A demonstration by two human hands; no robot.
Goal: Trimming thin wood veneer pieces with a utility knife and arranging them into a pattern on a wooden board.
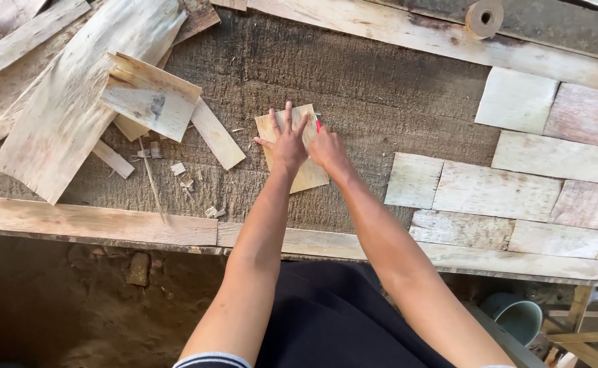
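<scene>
1. At about ten o'clock lies a loose heap of pale, thin wood sheets (74, 95), rough and uneven. These look like the ones not cut yet, so a good share of work seems left.
2. Just right of the heap, at about nine o'clock from the hands, small pale wood scraps (183, 174) lie on the rough grey-brown table (381, 88). I think they are trimmed-off bits, so some cutting is done.
3. In the middle lies a small pale square sheet of thin wood (307, 174), flat on the table. It is the piece being worked on now.
4. The left hand (287, 143) is spread wide and presses flat on this sheet.
5. The right hand (327, 148) touches the sheet's right edge. It is closed on a small tool with a red tip (318, 125). I cannot tell what kind of tool it is.
6. At about three o'clock, flat pale and pinkish wood pieces laid edge to edge in rows (517, 177) cover that end of the table. These look finished and set in place.
7. At one o'clock a brown roll (484, 17) sits by the far wooden rail.
</scene>
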